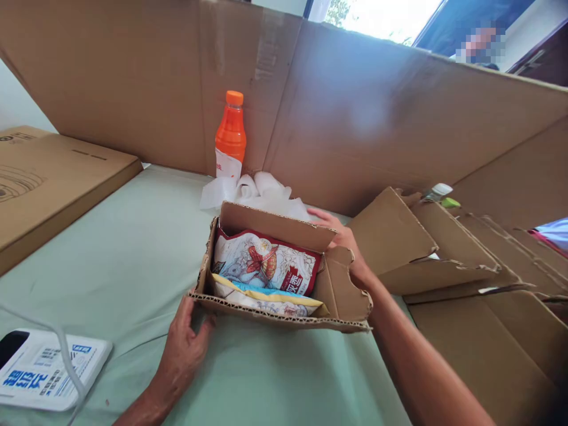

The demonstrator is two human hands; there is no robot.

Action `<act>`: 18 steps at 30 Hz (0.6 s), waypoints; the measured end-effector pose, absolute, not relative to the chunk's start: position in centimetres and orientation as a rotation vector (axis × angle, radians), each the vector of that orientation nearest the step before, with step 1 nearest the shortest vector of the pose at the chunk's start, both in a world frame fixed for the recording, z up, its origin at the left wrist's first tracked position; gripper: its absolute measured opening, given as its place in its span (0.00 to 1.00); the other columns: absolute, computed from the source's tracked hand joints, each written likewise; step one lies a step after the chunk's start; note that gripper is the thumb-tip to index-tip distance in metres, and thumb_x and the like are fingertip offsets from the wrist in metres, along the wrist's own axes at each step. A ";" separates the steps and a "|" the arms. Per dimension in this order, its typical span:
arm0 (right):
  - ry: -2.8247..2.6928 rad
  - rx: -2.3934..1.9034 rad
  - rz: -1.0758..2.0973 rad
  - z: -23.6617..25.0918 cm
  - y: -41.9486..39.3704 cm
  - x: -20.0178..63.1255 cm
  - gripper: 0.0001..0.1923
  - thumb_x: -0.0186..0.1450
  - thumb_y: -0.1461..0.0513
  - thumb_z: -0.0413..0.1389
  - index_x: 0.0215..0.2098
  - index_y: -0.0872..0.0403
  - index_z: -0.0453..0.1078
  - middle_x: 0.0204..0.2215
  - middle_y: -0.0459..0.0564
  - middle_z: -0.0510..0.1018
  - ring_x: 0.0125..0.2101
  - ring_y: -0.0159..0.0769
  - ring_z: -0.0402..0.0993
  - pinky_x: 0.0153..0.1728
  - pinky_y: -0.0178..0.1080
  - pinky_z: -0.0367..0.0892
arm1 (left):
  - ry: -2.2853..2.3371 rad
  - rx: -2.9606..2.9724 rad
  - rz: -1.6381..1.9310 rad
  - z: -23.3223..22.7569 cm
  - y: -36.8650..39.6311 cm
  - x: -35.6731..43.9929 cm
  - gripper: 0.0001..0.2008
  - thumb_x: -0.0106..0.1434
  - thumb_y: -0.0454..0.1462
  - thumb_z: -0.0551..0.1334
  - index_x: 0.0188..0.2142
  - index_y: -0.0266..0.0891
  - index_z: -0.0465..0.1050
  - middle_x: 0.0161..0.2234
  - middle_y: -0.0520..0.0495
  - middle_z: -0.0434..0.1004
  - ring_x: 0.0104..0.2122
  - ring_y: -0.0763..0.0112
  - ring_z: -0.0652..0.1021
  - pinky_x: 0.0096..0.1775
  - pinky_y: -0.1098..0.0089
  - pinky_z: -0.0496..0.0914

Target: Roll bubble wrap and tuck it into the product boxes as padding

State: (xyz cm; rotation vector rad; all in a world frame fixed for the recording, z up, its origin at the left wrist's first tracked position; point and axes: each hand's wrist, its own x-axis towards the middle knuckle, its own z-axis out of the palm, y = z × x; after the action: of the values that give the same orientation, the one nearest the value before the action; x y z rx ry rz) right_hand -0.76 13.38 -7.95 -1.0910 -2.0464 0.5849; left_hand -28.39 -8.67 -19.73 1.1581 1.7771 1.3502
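Note:
A small open cardboard box (pixel 284 225) sits in front of me, its cut flaps standing up. Inside lie a food packet with a dark red border and a printed drawing (pixel 261 260) and, nearer me, a yellow-edged packet (pixel 275 299). My left hand (pixel 184 337) holds the box at its near left corner, with the thumb below the front edge and some fingers hidden behind the cardboard. Around the far right corner reaches my right hand (pixel 344 236), its fingers stretched along the back side and partly hidden by the flaps.
Behind the box are crumpled white wrapping (pixel 270 192) and an orange bottle (pixel 231 136), against a tall cardboard wall (pixel 355 118). Open cardboard boxes (pixel 444 242) stand at right. A flat carton (pixel 66 183), a white printed case (pixel 57 367) and a cable (pixel 66 349) lie left.

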 end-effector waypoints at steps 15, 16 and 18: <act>-1.392 -1.481 0.747 -9.3 10.5 4.1 0.19 0.56 0.49 0.63 0.39 0.52 0.79 0.32 0.49 0.81 0.29 0.36 0.73 0.32 0.40 0.68 | 1.915 1.134 1.176 -22.1 -9.5 -30.0 0.23 0.56 0.55 0.65 0.42 0.41 0.75 0.30 0.46 0.77 0.24 0.62 0.75 0.21 0.67 0.68; -1.286 -1.547 0.839 -10.2 8.0 5.7 0.21 0.54 0.48 0.64 0.39 0.53 0.78 0.30 0.49 0.81 0.27 0.35 0.72 0.29 0.39 0.67 | 1.920 1.116 1.166 -22.0 -9.6 -30.1 0.23 0.56 0.55 0.65 0.42 0.41 0.75 0.30 0.47 0.78 0.21 0.66 0.72 0.20 0.67 0.68; -1.159 -1.658 1.039 -11.9 3.1 8.2 0.25 0.51 0.46 0.66 0.39 0.54 0.77 0.28 0.49 0.80 0.25 0.35 0.72 0.27 0.37 0.65 | 1.945 1.088 1.196 -21.4 -9.6 -30.0 0.25 0.55 0.55 0.66 0.43 0.39 0.75 0.31 0.48 0.78 0.17 0.71 0.68 0.20 0.68 0.67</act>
State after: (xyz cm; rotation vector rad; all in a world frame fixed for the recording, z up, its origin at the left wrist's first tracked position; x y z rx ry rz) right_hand 8.17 3.13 -11.94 -1.6584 -1.1589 1.0389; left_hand -30.04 -9.55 -21.38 1.0883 1.9448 1.1959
